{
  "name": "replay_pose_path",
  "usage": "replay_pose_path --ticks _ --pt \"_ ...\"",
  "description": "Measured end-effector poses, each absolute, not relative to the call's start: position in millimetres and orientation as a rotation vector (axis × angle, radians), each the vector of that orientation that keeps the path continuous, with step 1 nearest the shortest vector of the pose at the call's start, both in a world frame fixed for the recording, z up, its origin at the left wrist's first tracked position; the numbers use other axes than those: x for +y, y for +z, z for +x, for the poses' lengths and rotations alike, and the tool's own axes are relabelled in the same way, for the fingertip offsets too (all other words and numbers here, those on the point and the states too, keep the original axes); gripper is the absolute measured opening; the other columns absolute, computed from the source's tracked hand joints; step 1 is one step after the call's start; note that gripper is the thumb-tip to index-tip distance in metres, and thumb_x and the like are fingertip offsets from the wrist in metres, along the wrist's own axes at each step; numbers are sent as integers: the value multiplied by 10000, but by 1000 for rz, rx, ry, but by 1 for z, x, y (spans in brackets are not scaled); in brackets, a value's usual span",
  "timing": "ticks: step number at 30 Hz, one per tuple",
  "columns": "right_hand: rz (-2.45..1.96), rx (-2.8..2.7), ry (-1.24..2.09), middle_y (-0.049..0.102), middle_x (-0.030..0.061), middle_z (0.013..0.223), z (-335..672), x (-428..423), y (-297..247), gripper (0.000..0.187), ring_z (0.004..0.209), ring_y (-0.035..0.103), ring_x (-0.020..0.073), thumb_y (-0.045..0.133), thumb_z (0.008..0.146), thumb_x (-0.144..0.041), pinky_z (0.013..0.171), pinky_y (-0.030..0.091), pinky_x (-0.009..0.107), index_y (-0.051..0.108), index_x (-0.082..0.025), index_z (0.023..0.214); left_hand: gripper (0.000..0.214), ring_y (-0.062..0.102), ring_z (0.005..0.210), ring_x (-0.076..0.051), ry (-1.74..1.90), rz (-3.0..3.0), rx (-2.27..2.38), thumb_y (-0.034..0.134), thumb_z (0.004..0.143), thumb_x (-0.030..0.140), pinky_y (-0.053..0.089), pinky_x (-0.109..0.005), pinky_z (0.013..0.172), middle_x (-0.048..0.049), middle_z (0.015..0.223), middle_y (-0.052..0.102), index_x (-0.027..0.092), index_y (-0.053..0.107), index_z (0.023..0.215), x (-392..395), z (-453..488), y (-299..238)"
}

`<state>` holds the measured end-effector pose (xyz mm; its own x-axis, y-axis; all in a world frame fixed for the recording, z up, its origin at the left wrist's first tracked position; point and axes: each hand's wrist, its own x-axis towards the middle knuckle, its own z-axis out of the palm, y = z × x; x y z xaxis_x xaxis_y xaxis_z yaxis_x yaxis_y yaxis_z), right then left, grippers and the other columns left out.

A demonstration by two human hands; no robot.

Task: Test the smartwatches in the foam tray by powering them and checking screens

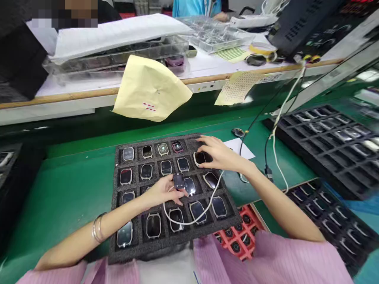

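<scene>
A black foam tray of smartwatch bodies without straps lies in front of me, each body in its own compartment. My left hand is closed over the middle of the tray, with a small dark square piece, like a smartwatch or charging head, between thumb and fingers. A white cable loops from that hand across the tray and passes under my right forearm. At the tray's far right, my right hand has its thumb and fingers around the edges of a smartwatch in its compartment.
A red tray of round parts sits below the tray's right corner. More black trays of watch parts stand at right. Dark cables hang beside my right arm. Clear plastic trays sit on the shelf, where a yellow paper hangs down.
</scene>
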<state>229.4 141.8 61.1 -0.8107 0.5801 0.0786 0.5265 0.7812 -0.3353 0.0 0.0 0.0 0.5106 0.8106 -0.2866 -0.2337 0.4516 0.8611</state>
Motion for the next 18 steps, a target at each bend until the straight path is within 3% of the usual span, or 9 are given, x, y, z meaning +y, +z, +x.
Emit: replay_pose_path --ticks 4,7,9,13,18 --pt "-713 -2649 660 573 148 1292 209 98 64 385 1224 525 299 726 812 -390 1055 376 517 568 -191 1101 521 630 698 -130 746 839 781 804 705 288 587 -322 673 -78 931 671 124 510 1102 0 -1 -5" --pt "-623 -2711 671 635 126 1205 192 74 53 379 1150 584 278 739 804 -323 1131 240 563 557 -185 1107 557 625 708 -128 786 841 783 822 674 230 588 -317 673 -19 883 627 145 510 1127 -1 -2 -7" --pt "-631 -2730 656 664 121 1138 184 67 44 393 1090 618 270 742 797 -269 1139 219 566 548 -160 1121 589 629 687 -122 797 864 799 822 670 206 586 -310 673 5 848 610 151 497 1158 -2 -2 -6" --pt "-639 -2745 626 676 120 1105 179 65 37 386 1039 640 271 722 807 -221 1110 273 567 541 -145 1140 538 641 606 -117 816 890 848 766 743 298 581 -288 614 16 805 611 146 477 1171 -6 0 -5" --pt "-619 -2606 687 677 108 1086 176 62 27 345 1009 648 263 681 822 -220 1038 374 538 547 -168 1135 334 610 468 -117 890 965 961 600 875 404 529 -223 486 86 529 510 132 470 1018 -11 2 -6"
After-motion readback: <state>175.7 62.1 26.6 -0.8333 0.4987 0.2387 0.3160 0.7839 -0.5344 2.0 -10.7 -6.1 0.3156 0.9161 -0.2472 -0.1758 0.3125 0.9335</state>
